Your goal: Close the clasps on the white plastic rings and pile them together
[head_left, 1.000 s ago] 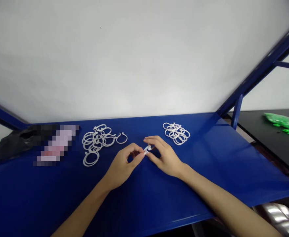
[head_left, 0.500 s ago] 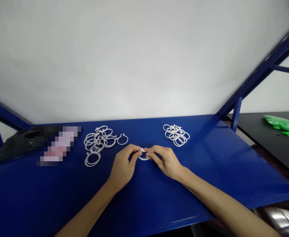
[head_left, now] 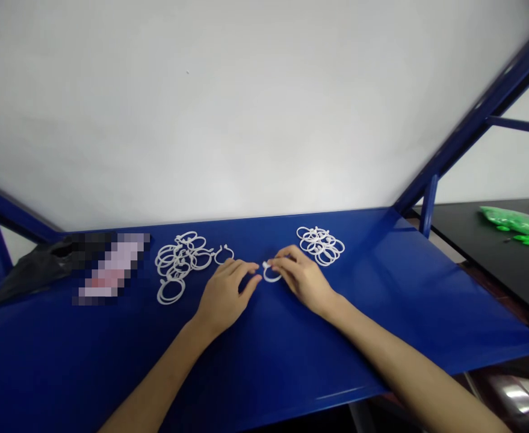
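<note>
Between my hands is a white plastic ring (head_left: 271, 279) with a small clasp at its top. My right hand (head_left: 307, 279) pinches this ring at its right side, and the fingers partly cover it. My left hand (head_left: 228, 294) is just left of the ring, apart from it, with thumb and fingers spread and nothing in them. A loose pile of similar white rings (head_left: 178, 261) lies beyond my left hand; one ring (head_left: 223, 255) at its right edge has a gap at the top. A second, tighter pile of rings (head_left: 322, 245) lies beyond my right hand.
The blue table (head_left: 255, 361) meets a pale wall behind. A black plastic bag (head_left: 43, 264) and a pixelated pinkish patch (head_left: 115, 264) are at the left. Blue frame bars (head_left: 429, 204) rise at the right, beside a black table (head_left: 494, 252) with a green bag (head_left: 512, 221).
My left hand has let go of the ring and opened, drawing slightly left. My right hand has moved a little to the right and away from me, still holding the ring.
</note>
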A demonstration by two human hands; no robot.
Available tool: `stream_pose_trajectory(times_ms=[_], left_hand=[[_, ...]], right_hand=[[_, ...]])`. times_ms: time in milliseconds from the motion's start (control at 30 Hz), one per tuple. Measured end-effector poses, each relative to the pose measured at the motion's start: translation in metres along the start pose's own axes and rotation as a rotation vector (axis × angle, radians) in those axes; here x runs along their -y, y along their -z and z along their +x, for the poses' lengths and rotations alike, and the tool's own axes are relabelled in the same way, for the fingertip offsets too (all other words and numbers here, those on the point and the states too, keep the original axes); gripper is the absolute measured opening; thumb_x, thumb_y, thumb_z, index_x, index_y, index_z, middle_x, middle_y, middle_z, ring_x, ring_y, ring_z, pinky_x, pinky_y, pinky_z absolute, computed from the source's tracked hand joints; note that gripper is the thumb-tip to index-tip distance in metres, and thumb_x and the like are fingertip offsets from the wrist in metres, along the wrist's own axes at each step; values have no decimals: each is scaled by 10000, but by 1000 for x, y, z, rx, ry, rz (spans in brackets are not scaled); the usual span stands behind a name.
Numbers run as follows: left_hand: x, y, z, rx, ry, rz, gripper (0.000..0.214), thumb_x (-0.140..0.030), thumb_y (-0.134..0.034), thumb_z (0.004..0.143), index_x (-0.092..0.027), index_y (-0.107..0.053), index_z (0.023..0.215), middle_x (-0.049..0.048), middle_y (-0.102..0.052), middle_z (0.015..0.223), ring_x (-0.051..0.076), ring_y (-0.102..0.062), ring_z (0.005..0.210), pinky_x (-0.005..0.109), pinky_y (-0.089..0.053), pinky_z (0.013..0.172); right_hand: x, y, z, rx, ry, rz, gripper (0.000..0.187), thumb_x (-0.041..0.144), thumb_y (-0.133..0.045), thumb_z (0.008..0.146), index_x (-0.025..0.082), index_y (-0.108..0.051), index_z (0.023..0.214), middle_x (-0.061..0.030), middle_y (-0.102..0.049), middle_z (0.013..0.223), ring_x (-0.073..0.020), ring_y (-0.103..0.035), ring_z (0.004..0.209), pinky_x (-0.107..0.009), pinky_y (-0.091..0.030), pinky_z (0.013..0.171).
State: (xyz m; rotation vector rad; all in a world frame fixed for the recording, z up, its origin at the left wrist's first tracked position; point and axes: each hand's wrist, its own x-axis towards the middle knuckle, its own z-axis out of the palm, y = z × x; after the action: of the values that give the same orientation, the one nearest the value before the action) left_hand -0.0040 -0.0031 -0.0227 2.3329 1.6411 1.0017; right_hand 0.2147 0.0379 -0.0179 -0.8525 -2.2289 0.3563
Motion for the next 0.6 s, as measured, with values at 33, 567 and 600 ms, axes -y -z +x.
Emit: stream_pose_trajectory(times_ms=[33,567,600], left_hand=[[6,2,2,-19,18,89,195,-326,-534,962,-209,-669,1042,49,-722,1006,234,-629,1002,403,-495,945],[23,7,6,-79,29,351,144,-237,-519,931,-201,-636,856,61,-663,868,259,-563,899,426,-461,857],[21,7,6,-100,7,321,141,-235,-519,933,-202,-632,854,54,-663,859,250,-568,888,423,-461,866]], right_hand=[[-6,5,2,-52,-47,-73,256,254,-459,1042,195,-685,1149,-112,-636,1105,-175,-667,868,-287,-551,761],[-51,73,4,-60,-646,-758,275,262,-506,991,172,-680,1183,-106,-749,1013,-288,-654,981,-348,-515,719],[-49,72,5,-89,-613,-747,275,256,-501,994,168,-682,1182,-108,-748,1013,-289,-649,986,-356,-518,735]])
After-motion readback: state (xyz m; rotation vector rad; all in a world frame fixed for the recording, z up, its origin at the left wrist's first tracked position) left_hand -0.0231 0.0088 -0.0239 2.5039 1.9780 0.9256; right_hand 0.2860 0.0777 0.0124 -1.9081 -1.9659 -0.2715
